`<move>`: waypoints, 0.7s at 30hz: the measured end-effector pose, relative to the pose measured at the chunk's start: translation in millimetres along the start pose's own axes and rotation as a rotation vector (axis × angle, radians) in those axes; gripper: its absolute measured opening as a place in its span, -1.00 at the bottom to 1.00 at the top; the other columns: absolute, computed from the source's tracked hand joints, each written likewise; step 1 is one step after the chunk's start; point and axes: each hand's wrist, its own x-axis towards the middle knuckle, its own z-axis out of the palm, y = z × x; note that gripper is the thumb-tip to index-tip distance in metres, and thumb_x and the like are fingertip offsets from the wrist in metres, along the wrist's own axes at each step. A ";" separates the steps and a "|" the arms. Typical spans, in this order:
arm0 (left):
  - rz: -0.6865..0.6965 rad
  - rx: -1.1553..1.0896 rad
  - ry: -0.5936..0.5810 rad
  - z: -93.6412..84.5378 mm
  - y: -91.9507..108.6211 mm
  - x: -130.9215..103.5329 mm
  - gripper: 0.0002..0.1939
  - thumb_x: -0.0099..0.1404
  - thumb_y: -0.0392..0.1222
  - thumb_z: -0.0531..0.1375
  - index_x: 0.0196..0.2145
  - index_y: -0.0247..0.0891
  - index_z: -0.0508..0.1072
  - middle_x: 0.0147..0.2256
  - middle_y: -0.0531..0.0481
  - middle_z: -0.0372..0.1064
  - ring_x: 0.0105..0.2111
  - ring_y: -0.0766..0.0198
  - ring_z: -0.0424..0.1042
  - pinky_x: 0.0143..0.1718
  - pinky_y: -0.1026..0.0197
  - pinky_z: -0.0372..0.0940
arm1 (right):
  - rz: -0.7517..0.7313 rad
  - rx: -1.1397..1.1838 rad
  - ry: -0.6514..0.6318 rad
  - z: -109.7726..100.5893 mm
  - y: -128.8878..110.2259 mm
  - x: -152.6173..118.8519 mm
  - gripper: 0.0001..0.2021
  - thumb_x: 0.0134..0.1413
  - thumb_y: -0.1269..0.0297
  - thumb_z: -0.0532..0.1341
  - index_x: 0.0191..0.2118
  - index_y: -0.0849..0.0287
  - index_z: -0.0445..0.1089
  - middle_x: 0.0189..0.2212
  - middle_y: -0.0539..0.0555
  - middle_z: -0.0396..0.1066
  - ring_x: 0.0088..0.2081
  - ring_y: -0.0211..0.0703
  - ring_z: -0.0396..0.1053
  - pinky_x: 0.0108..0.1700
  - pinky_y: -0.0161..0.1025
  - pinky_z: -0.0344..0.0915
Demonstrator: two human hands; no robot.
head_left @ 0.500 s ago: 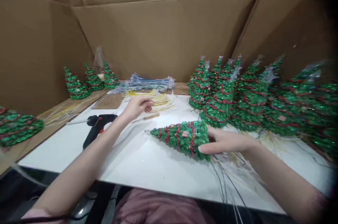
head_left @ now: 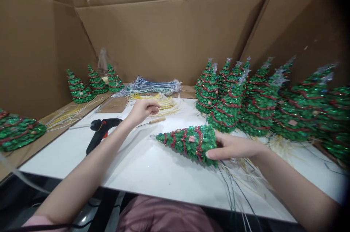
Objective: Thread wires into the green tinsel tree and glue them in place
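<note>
A small green tree (head_left: 188,142) with red garlands lies on its side on the white tabletop (head_left: 147,173), its tip to the left. My right hand (head_left: 232,146) grips it at the base, thumb on the near side; thin wires trail from the base toward the front edge. My left hand (head_left: 144,110) hovers near the yellow wires (head_left: 166,104), fingers curled together; what they hold, if anything, is too small to make out. Just below that hand lies a wooden-handled tool (head_left: 157,120).
Several upright trees (head_left: 229,104) with clear stars crowd the right side. A black glue gun (head_left: 100,133) lies left, under my left forearm. Blue-white wires (head_left: 153,85) lie at the back, beside three small trees (head_left: 94,81). Cardboard walls (head_left: 136,35) surround the table.
</note>
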 end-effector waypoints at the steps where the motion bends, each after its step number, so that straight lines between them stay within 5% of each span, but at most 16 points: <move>1: 0.001 0.005 0.008 -0.1 0.0 0.2 -0.87 0.06 -0.31 0.18 -0.45 -0.36 0.54 -0.54 -0.05 0.51 -0.51 0.23 0.53 -0.42 0.27 0.46 | 0.001 0.001 -0.003 0.0 -0.3 0.0 -0.32 -0.13 -0.30 0.15 -0.12 0.25 0.39 -0.37 0.11 0.36 -0.23 -0.04 0.33 -0.10 -0.11 0.36; 21: -0.002 0.014 0.040 -1.6 9.3 -1.9 -0.83 0.05 -0.33 0.16 -0.45 -0.35 0.56 -0.58 -0.03 0.50 -0.55 0.28 0.52 -0.47 0.33 0.45 | -0.027 0.085 -0.033 1.5 -4.0 0.5 -0.30 -0.15 -0.31 0.16 -0.08 0.25 0.33 -0.25 0.12 0.33 -0.19 -0.07 0.28 -0.15 -0.20 0.31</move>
